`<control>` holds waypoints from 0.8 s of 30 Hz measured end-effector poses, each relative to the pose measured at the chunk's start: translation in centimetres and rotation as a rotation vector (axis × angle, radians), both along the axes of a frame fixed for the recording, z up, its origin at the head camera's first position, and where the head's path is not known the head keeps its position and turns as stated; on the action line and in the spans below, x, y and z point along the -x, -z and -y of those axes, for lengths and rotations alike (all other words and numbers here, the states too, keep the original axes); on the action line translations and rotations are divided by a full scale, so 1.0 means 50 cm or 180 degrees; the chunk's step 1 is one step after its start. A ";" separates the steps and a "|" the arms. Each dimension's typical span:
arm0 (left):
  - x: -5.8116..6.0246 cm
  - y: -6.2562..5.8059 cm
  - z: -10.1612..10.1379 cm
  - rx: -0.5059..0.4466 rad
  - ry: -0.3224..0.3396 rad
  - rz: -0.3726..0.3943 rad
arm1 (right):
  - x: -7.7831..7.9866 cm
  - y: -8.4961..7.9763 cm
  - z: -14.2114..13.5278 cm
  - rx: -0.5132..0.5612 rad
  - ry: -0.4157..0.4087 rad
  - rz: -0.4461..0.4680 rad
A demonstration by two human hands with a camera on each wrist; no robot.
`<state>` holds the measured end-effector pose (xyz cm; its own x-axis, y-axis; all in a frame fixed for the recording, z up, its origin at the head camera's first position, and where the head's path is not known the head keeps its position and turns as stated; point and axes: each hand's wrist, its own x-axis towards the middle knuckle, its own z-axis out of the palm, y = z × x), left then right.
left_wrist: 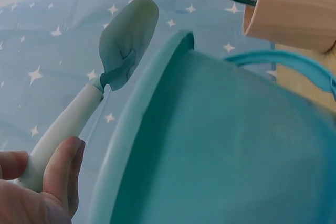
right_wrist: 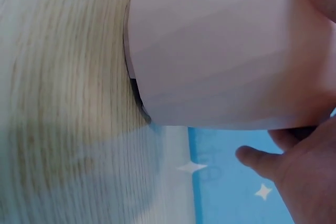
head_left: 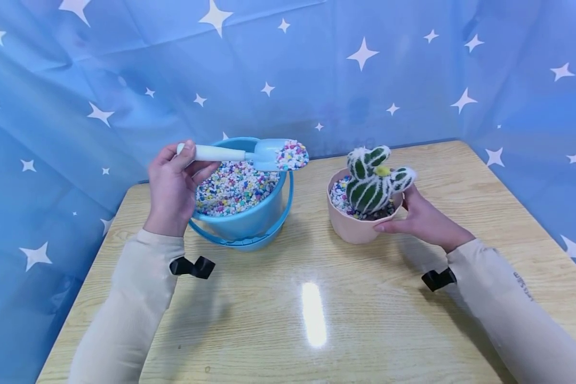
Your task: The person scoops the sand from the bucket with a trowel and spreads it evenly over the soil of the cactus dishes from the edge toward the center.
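My left hand (head_left: pixel 173 184) grips the white handle of a small trowel (head_left: pixel 264 154). Multicoloured pebbles (head_left: pixel 293 155) lie on the trowel's blade, which is held over the right rim of a blue bucket (head_left: pixel 249 218). More pebbles of the same sort fill much of the bucket. To the right stands a pink flowerpot (head_left: pixel 352 229) with a fuzzy, white-striped green cactus (head_left: pixel 367 193) in it. Pebbles cover the left part of the pot's filling; darker grains show at the front right. My right hand (head_left: pixel 420 218) holds the pot's right side, thumb at the front.
Both bucket and pot stand on a wooden table (head_left: pixel 249 320), near its back edge. A blue curtain (head_left: pixel 317 69) with white stars hangs behind and along both sides. The bucket's handle (head_left: pixel 288 208) hangs down at its front right.
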<state>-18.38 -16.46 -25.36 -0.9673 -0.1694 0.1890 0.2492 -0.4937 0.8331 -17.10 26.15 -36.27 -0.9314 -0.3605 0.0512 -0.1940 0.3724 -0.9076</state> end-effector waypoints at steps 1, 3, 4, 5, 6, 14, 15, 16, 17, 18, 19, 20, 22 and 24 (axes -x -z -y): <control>0.001 0.000 -0.005 0.0031 0.0015 0.0009 | 0.001 0.002 0.000 -0.0008 0.0003 -0.0024; 0.003 0.000 -0.014 0.0078 0.0048 0.0013 | 0.002 0.005 0.001 -0.0018 0.0012 -0.0032; 0.004 0.001 -0.019 0.0104 0.0065 0.0011 | 0.002 0.005 0.001 -0.0014 0.0011 -0.0034; 0.004 0.001 -0.023 0.0137 0.0074 0.0014 | 0.001 0.005 0.000 -0.0025 0.0003 -0.0014; 0.005 0.001 -0.027 0.0166 0.0088 0.0013 | 0.001 0.004 -0.001 -0.0029 -0.0002 0.0010; 0.008 0.003 -0.049 0.0355 0.0145 0.0005 | -0.001 -0.001 -0.001 -0.0082 0.0043 0.0058; 0.009 0.004 -0.051 0.0358 0.0162 0.0012 | -0.001 0.001 0.000 -0.0086 0.0054 0.0036; 0.010 0.004 -0.053 0.0389 0.0173 0.0013 | -0.001 0.002 0.000 -0.0080 0.0062 0.0024; 0.010 0.003 -0.055 0.0430 0.0180 0.0017 | -0.001 0.003 0.001 -0.0071 0.0071 0.0009; 0.011 0.003 -0.057 0.0466 0.0189 0.0021 | -0.001 0.004 0.002 -0.0056 0.0074 -0.0008; 0.011 0.002 -0.059 0.0503 0.0195 0.0018 | -0.001 0.004 0.003 -0.0039 0.0079 -0.0003; 0.012 0.002 -0.062 0.0533 0.0205 0.0017 | -0.002 0.005 0.003 -0.0033 0.0083 -0.0007; 0.013 0.000 -0.068 0.0621 0.0206 0.0006 | -0.003 0.005 0.004 -0.0028 0.0098 -0.0012; 0.013 -0.002 -0.074 0.0641 0.0223 0.0005 | -0.003 0.005 0.005 -0.0046 0.0099 -0.0029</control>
<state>-19.05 -12.74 -25.26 -0.9757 -0.0606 0.2107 0.2187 -0.3333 0.9171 -16.93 25.92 -36.51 -0.9417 -0.3320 0.0548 -0.1904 0.3914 -0.9003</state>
